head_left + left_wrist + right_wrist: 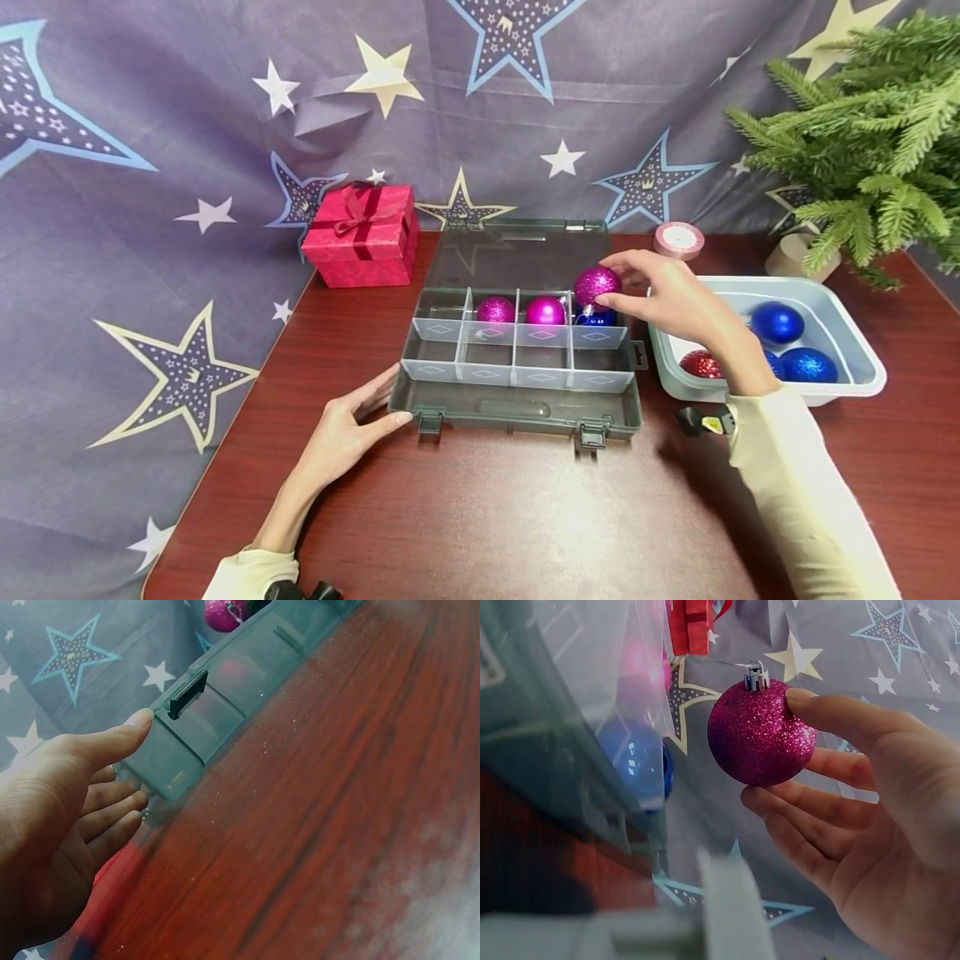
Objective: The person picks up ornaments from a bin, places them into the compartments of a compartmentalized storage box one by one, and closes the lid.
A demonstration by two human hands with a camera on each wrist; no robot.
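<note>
Well, the person's right hand (663,293) is gripping a glittery magenta ornament (597,285), thumb and fingertips curving around its round, rough-sparkled shell. That ornament is hanging over the back right corner of a smoky, see-through plastic organizer box (480,408), just above a glossy blue ornament (597,317) that is occupying the rearmost compartment on that side. Being a ball, it is showing no long axis of its own; its smooth silver cap (757,676) is giving the direction, and from the head view it is pointing down toward the near side of the box. The box itself is stretching its long axis from left to right, its hinged lid (517,258) lying back behind it and its frosty dividers bearing diamond outlines. Along the back row, a sparkly magenta ball (496,312) and a sleek magenta ball (545,312) are sitting in neighboring compartments. Meanwhile, the left hand (341,433) is spreading loosely against the box's near left corner, its thumb touching the edge. Rightward, a rounded plastic tub (855,336) is holding blue and red ornaments.
</note>
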